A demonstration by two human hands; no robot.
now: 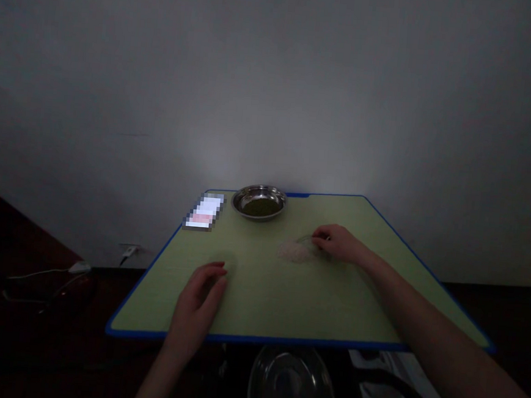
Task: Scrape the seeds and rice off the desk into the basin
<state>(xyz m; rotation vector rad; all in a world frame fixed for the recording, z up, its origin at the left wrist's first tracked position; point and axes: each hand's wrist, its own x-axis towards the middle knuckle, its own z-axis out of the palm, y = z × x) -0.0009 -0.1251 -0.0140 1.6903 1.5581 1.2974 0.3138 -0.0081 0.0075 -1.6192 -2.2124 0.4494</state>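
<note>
A loose pale pile of what look like white grains (294,251) lies on the green tabletop, right of the middle. At its right edge my right hand (335,242) is closed in a pinch on a small clear object with a thin curved edge (306,238); its kind is too faint to tell. My left hand (199,295) hovers over the table's front left part, fingers bent and the thumb apart, holding nothing. Toward the back stands a shiny steel bowl (258,218) with small green grains (263,208) inside.
A blue edging frames the green table (248,308), which stands by a grey wall (273,101). A lit phone (204,211), blurred out, rests at the back left. Below the front edge is another metal bowl (293,385). A plug and socket (129,250) are at left.
</note>
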